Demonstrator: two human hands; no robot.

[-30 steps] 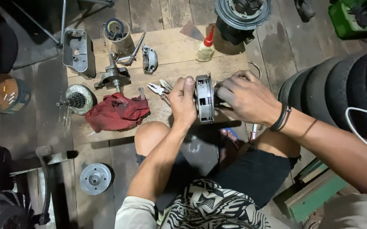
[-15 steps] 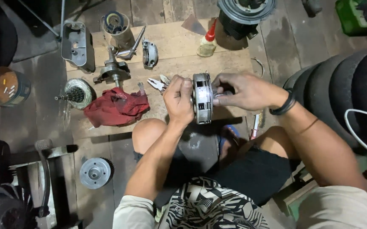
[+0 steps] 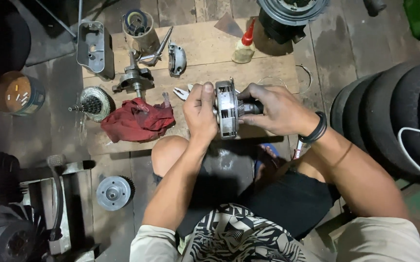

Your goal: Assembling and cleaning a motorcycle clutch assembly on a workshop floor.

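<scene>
Both hands are gripping a round grey metal clutch assembly (image 3: 226,109), holding it up on edge above the wooden board (image 3: 210,53). The left hand (image 3: 200,112) is wrapping closed against its left face, while the right hand (image 3: 278,109) is clasping the dark hub on its right. A crumpled red rag (image 3: 137,121) is lying just left.

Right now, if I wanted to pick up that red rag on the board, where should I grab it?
Probably pinch the red rag at its bunched-up top, coming straight down from above. It lies crumpled on the wooden board, so raised folds give fingers something to catch, while its edges lie flat. Come from its near side: a toothed gear sits close on one side and a metal shaft part just behind.
</scene>
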